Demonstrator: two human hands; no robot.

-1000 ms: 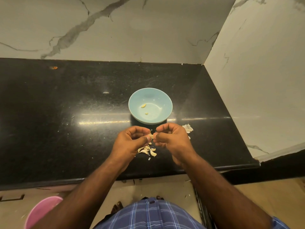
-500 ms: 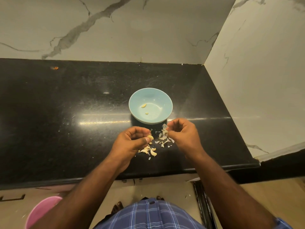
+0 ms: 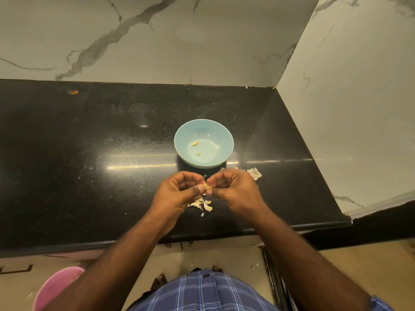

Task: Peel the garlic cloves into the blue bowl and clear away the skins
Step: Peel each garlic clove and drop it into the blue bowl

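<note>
Back at the left hand (image 3: 179,191), the right hand (image 3: 233,189) again pinches the garlic clove (image 3: 207,187) with it — both thumbs and curled fingertips clamped — just before the blue bowl (image 3: 221,136), skins (image 3: 202,204) beneath.

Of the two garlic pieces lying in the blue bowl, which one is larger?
The larger piece lies on the left inner slope of the blue bowl; the smaller bit sits lower, nearer the bowl's bottom and the person.

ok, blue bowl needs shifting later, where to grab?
Pinch the blue bowl by its far-right rim, coming from above. It sits upright and open, that rim is bare, and both hands, left hand and right hand, crowd the near side.
</note>
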